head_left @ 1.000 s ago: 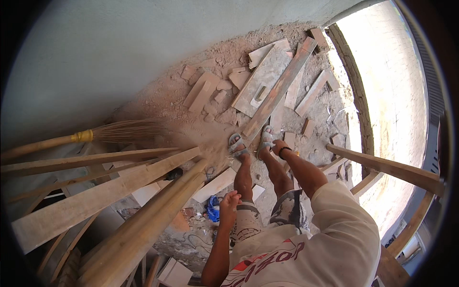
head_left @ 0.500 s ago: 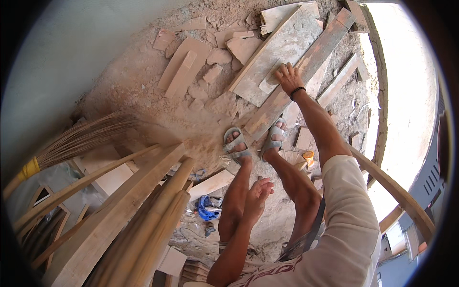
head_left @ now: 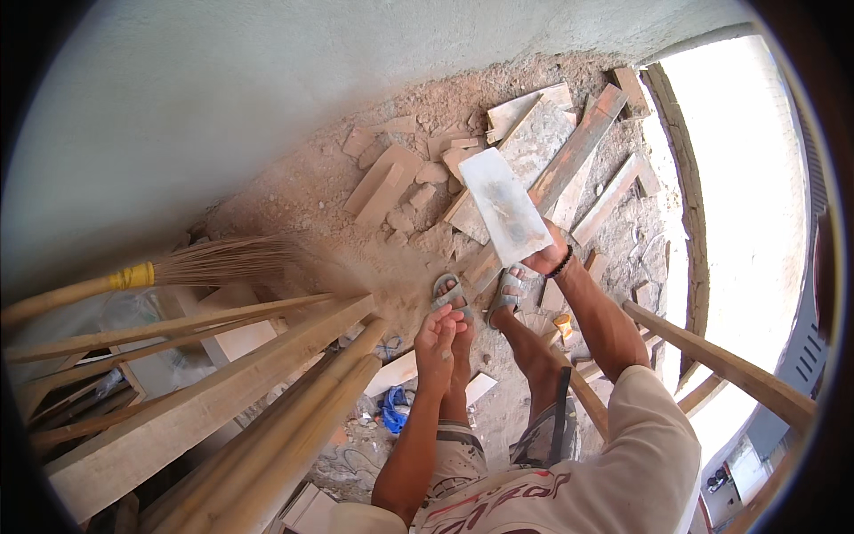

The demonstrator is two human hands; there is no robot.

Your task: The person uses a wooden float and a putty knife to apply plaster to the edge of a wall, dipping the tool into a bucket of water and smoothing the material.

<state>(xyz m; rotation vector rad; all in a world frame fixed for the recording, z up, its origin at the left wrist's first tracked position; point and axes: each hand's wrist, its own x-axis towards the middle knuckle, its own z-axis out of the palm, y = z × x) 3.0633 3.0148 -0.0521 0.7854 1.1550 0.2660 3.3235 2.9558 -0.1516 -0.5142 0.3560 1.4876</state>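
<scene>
My right hand [head_left: 545,253] holds a flat, pale rectangular plate [head_left: 505,209] by its lower right end. The plate's broad upper face carries a grey-brown smear, and my fingers are partly hidden behind it; its underside does not show. Beneath it on the ground lies a cement-stained board [head_left: 544,142], with a long wooden plank [head_left: 583,142] along its right side. Loosely curled, with nothing visible in it, my left hand [head_left: 436,345] hovers over my left leg, its fingers a little apart.
A broom [head_left: 213,265] and several wooden poles [head_left: 222,383] lean at the left. Broken tile pieces [head_left: 387,182] and rubble cover the ground before the plastered wall [head_left: 222,98]. A wooden bar [head_left: 721,360] slants at the right, and a blue bag [head_left: 392,411] lies near my left leg.
My right hand has lifted the pale plate off the stained board and brought it nearer, tilting its broad face upward. My left hand has risen slightly and moved left.
</scene>
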